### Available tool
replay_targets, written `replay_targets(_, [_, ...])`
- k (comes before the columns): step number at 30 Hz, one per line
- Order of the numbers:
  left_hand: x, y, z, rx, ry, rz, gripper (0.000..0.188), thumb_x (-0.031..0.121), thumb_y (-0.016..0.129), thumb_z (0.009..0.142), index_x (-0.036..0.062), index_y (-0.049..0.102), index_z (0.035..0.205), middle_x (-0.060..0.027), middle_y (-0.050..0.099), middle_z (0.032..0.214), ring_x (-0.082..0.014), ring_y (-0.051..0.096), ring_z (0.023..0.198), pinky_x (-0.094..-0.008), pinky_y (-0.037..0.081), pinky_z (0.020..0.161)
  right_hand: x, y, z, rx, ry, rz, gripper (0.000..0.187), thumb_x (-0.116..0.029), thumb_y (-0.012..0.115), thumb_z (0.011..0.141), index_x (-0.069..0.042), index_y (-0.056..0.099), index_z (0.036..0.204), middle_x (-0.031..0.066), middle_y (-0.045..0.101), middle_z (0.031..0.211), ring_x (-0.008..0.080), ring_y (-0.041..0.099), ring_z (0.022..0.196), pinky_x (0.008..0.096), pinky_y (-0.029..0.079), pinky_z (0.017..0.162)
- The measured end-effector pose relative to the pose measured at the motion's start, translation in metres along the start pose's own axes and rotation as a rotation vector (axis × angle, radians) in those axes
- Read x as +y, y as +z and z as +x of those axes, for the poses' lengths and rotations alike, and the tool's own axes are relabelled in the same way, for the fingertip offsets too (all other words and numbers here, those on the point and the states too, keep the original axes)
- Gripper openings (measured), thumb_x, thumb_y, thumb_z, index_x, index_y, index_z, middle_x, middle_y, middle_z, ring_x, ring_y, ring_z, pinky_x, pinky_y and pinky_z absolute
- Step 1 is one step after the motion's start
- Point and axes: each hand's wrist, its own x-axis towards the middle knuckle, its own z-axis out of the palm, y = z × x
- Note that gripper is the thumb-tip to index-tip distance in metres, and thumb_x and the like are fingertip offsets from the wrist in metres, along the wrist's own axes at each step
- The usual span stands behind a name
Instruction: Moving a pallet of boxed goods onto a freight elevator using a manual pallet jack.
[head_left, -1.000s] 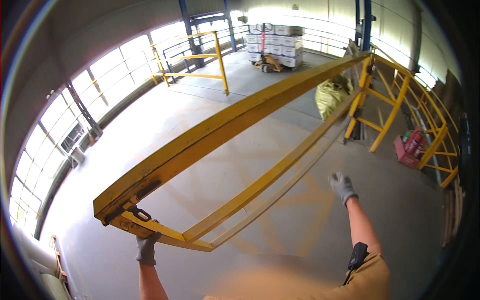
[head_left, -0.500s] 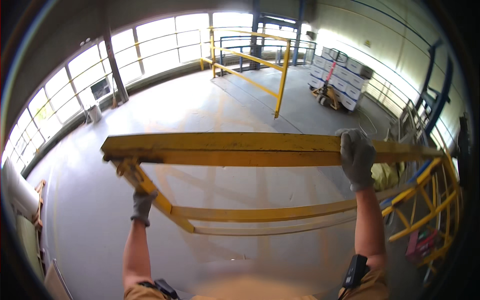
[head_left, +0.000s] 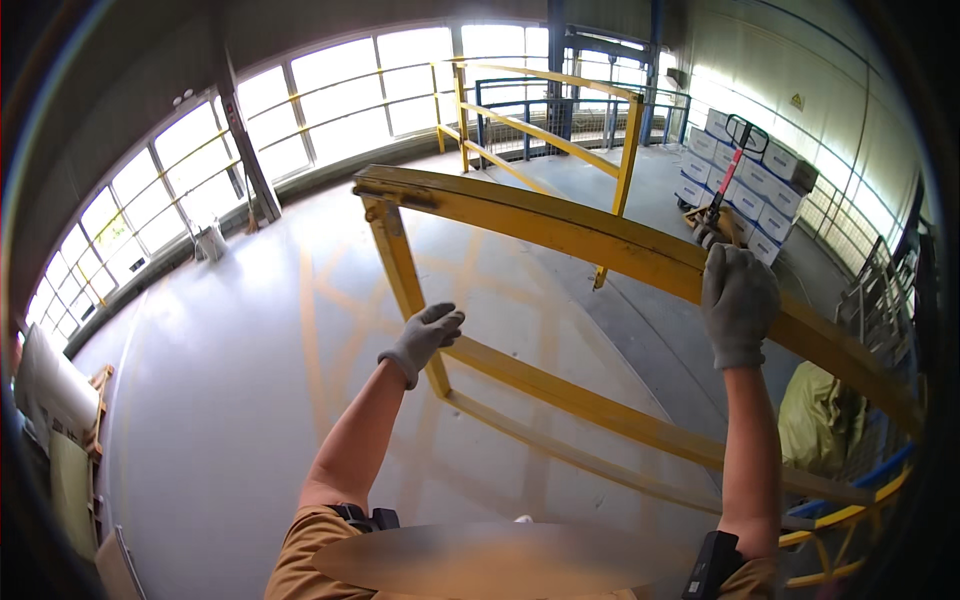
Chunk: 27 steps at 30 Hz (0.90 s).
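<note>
A yellow metal railing section (head_left: 560, 228) hangs slantwise in front of me, its far left end raised and its long bars running down to the right. My right hand (head_left: 738, 300), in a grey glove, is closed over the thick top bar. At the left end post (head_left: 395, 255) is my left hand (head_left: 424, 342), also gloved in grey. Its fingers look loosely curled at the post, below the post's middle, and part of the grip is hidden. Two lower bars run right from that post, passing behind my right forearm.
Another yellow railing (head_left: 632, 150) stands ahead on the grey floor. Beyond it to the right are stacked white boxes (head_left: 765, 190) and a pallet jack (head_left: 735, 165) with a red handle. A yellow-green sack (head_left: 820, 420) lies at right. Wrapped rolls (head_left: 65, 385) stand at far left.
The railing's left end has swung up and rightward, so the section now slants. My left hand has moved up and right, and sits lower along the post. My right hand still holds the top bar.
</note>
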Motion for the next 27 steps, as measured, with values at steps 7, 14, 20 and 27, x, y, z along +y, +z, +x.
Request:
replay_targets(7, [0.081,0.053,0.221,-0.049,0.114,-0.152,0.037,0.032,0.059,0.088,0.008,0.056,0.116,-0.0039,0.062,0.099,-0.0145,0.063,0.084,-0.027,0.051,0.072,0.09,0.15,0.044,-0.091,0.097,-0.208,0.035,-0.03,0.041,0.094,-0.007,0.054,0.07,0.0116,0.056,0.067,0.0293,0.057,0.065,0.0417,0.044,0.063])
replay_targets(14, [0.119,0.165,0.493,-0.179,0.084,-0.415,0.057,0.048,0.057,0.086,0.0091,0.044,0.125,-0.0094,0.057,0.109,-0.0209,0.06,0.09,-0.0332,0.05,0.079,0.197,0.277,0.071,-0.133,0.167,-0.378,0.038,-0.03,0.039,0.094,-0.005,0.056,0.071,0.0156,0.057,0.068,0.0352,0.056,0.063,0.0461,0.043,0.058])
replay_targets(20, [0.128,0.287,0.625,-0.328,0.01,-0.729,0.031,0.032,0.063,0.086,0.002,0.055,0.093,-0.0047,0.055,0.063,-0.0165,0.054,0.05,-0.0293,0.046,0.047,0.288,0.344,0.077,-0.177,0.239,-0.435,0.036,-0.028,0.038,0.094,-0.006,0.056,0.073,0.0155,0.058,0.07,0.0352,0.056,0.065,0.0458,0.043,0.058])
replay_targets(27, [0.178,0.387,0.712,-0.299,0.147,-0.438,0.02,0.026,0.062,0.086,0.0059,0.062,0.089,0.0013,0.052,0.062,-0.0116,0.049,0.048,-0.0261,0.044,0.046,0.393,0.42,0.09,-0.142,0.265,-0.51,0.04,-0.031,0.036,0.095,-0.002,0.062,0.085,0.0187,0.062,0.08,0.0371,0.058,0.071,0.0449,0.045,0.061])
